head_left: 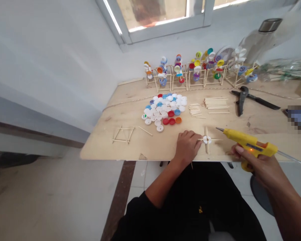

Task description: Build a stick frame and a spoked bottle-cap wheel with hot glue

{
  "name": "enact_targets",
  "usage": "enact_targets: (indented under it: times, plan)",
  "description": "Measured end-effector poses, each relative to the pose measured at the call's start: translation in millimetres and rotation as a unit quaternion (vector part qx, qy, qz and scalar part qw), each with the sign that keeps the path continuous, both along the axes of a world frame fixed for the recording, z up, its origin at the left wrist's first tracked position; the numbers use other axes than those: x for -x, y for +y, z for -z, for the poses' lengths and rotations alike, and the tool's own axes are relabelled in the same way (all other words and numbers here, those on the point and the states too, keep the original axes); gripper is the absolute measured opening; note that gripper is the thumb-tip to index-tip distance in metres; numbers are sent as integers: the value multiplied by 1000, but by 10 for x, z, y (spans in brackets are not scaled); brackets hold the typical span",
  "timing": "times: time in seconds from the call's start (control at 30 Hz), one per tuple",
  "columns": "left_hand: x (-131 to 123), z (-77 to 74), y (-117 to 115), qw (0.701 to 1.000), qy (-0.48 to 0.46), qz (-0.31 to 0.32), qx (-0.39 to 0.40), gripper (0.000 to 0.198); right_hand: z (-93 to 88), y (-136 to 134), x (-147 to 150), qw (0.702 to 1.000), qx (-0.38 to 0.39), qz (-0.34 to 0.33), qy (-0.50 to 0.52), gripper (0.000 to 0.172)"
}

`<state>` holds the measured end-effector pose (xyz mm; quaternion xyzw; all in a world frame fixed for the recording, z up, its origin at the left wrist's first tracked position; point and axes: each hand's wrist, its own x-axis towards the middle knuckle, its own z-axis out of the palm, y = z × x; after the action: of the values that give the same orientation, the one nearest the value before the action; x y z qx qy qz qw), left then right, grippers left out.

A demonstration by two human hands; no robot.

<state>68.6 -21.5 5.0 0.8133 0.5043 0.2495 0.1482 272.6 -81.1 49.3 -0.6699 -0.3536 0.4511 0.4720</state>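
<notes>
Stick cross (207, 140) over a white cap (210, 142), and the head view has it right in front of the person, close to the near edge of the counter (155, 144). One bar runs front to back, the other side to side, neither clearly the longer. Left hand (188, 145) is the nearer by far: fingers curled, tips touching at the left end of the sideways bar, though whether they pinch it or merely steady it cannot be told. Over on the other side, the right hand (258, 164) has a firm grasp on a yellow glue gun (248, 140), little light glowing, nozzle pointing left. And that's the key line: the tip stands just beyond and right of the cross, apart from it, near the far-right quarter between two arms. Front bar end sits just short of the counter's edge, so room toward the body is tight. Away from the body, a strip of bare wood separates the cross from the short sticks (195, 109) and long sticks (217, 103); leftward, past the hand, lies the square frame (123, 141).
</notes>
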Motion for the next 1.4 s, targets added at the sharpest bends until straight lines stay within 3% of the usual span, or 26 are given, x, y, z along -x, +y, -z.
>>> enact_targets:
  times: [0.2,0.53,0.8,0.93,1.1,1.4]
  plan:
    - [0,27,83,999,23,-22,-17,10,19,28,-18,999,23,-24,-40,28]
    - [144,60,263,988,14,-152,-22,8,81,212,13,999,1,-44,6,31]
    - [122,75,224,992,3,-123,1,11,-32,375,162,997,13,-70,-10,43]
    - [130,66,228,993,-6,-119,0,11,-11,381,167,994,10,-110,-18,42]
    - [152,68,220,993,-10,-113,-2,15,54,368,145,994,19,-108,-17,42]
    - [166,43,187,993,-39,-108,0,21,-10,462,58,991,5,-119,-56,39]
